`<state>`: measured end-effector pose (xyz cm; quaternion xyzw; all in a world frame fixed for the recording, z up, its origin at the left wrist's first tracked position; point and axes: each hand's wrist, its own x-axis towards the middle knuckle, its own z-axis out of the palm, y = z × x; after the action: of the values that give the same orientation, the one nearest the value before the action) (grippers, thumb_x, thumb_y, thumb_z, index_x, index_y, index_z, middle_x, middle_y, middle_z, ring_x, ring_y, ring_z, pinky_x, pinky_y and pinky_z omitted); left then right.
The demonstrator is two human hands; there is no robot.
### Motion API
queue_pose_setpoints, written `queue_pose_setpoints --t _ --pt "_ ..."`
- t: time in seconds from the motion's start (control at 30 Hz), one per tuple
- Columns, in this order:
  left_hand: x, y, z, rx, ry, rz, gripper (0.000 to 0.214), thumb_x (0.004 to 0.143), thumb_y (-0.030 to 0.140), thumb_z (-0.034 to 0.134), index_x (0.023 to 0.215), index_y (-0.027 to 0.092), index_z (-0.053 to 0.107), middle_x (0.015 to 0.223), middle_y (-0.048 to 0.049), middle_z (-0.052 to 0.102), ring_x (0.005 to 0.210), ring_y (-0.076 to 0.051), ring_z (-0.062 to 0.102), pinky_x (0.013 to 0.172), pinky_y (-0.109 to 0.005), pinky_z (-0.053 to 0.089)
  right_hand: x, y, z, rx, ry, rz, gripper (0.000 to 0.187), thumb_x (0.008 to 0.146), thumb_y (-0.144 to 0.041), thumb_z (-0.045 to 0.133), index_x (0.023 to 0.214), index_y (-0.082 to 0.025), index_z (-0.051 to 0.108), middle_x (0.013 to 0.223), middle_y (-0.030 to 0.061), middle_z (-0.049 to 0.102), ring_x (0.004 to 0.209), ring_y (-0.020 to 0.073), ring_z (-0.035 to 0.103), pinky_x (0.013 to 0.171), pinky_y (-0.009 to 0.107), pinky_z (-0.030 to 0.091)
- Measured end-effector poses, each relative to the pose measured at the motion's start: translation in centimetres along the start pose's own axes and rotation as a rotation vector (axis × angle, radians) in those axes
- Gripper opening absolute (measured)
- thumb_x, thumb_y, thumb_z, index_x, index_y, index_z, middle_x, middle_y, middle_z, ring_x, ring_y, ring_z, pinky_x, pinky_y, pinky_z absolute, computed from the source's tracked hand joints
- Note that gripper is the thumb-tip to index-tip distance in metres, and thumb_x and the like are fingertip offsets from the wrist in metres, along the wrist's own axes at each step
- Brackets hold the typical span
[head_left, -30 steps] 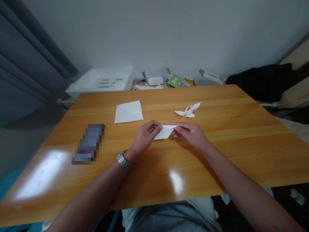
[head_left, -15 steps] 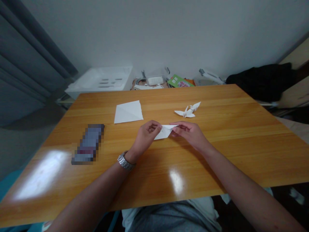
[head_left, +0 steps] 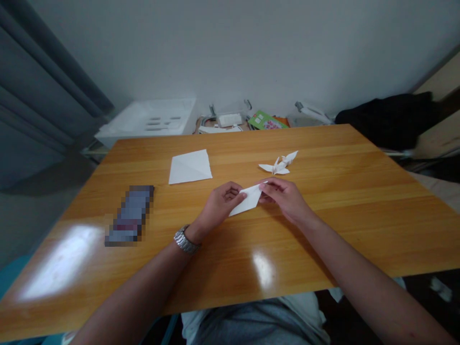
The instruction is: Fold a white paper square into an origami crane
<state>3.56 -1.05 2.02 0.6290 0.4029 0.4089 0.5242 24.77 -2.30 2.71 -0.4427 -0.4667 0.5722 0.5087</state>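
Between my two hands is a small folded piece of white paper [head_left: 247, 200], slanting up toward the right. My left hand [head_left: 222, 203] pinches its left part, thumb on top, with a metal-band watch [head_left: 186, 239] on that wrist. At the paper's upper right corner, the thumb and fingers of my right hand [head_left: 283, 195] are closed on it. Just beyond my right hand lie folded white paper shapes [head_left: 279, 164] with pointed ends, like origami cranes. A flat white paper sheet [head_left: 190, 166] with a diagonal crease rests farther off to the left.
A blurred-out phone [head_left: 131, 214] lies on the left of the wooden table [head_left: 345, 230]. Behind the table's far edge are a white tray-like container [head_left: 154, 117], a green booklet [head_left: 266, 120] and a dark cloth heap [head_left: 388, 120].
The folded paper has tilted, its right end now higher and its left end lower. A flap that stood along its upper edge now looks flat. My left thumb has shifted right onto it.
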Motion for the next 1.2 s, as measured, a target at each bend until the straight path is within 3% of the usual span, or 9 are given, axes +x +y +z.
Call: queue_pose_setpoints --t 0.53,0.77,1.2 --pt "-0.25 -0.23 -0.11 0.069 -0.091 0.029 0.028 0.095 0.043 0.063 0.101 0.015 0.062 0.088 -0.0032 0.066 0.078 -0.014 0.061 0.068 -0.023 0.047 -0.13 0.03 0.18 -0.061 -0.017 -0.018 0.028 0.078 -0.048 0.081 0.088 -0.021 0.079 0.084 0.0044 0.075 0.076 0.0177 0.070 0.073 0.033 0.063" --pt "-0.36 0.10 0.33 0.112 -0.134 0.012 0.028 0.091 0.043 0.070 0.096 0.015 0.066 0.091 -0.0042 0.070 0.082 -0.015 0.064 0.072 -0.025 0.049 -0.27 0.21 0.73 -0.091 -0.058 -0.006 0.030 0.077 -0.050 0.081 0.080 -0.020 0.075 0.080 0.0022 0.071 0.073 0.0166 0.066 0.070 0.031 0.061" --pt "-0.46 0.09 0.23 0.103 -0.169 -0.019 0.032 0.091 0.046 0.068 0.094 0.015 0.067 0.090 -0.0053 0.071 0.079 -0.015 0.064 0.070 -0.025 0.050 -0.38 0.22 0.38 -0.191 -0.076 -0.045 0.037 0.084 -0.057 0.073 0.087 -0.020 0.077 0.082 0.0043 0.074 0.075 0.0198 0.068 0.070 0.032 0.059"
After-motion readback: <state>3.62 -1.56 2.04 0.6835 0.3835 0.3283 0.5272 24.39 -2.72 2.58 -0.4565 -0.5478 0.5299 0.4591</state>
